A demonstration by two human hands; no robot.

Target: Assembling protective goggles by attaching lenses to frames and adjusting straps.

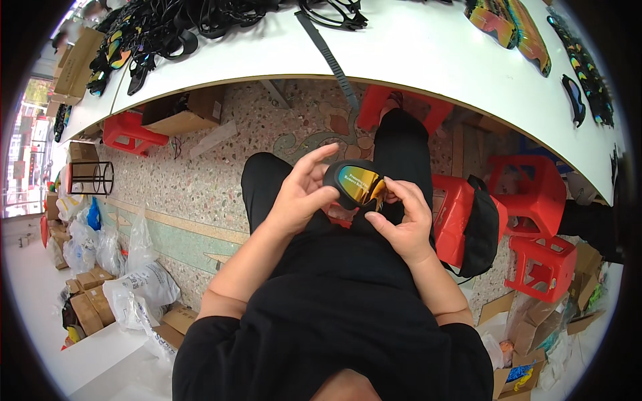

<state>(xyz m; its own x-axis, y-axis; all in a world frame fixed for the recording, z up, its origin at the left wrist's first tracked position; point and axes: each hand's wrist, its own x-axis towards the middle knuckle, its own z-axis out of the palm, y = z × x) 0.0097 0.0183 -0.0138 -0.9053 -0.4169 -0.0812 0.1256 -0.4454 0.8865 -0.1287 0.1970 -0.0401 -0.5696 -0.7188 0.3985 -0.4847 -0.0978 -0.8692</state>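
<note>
Above my lap I hold a pair of goggles [361,185] with a dark rim and a mirrored lens that runs from green to yellow-orange. Pale print shows on the lens. My left hand [301,194] grips the rim's left end between thumb and fingers, with the index finger raised. At the other end, my right hand [406,217] pinches the lens edge with its fingertips, the thumb lower down. The lens looks bent near those fingers. Whether it sits fully inside the rim there I cannot tell.
A white table [254,57] curves ahead, bearing a heap of black straps and frames [180,23], a loose strap [328,53] and mirrored lenses [511,30]. Red stools [528,194] and a black bag [479,230] stand at right. Plastic bags [140,287] and cardboard boxes [90,307] lie left.
</note>
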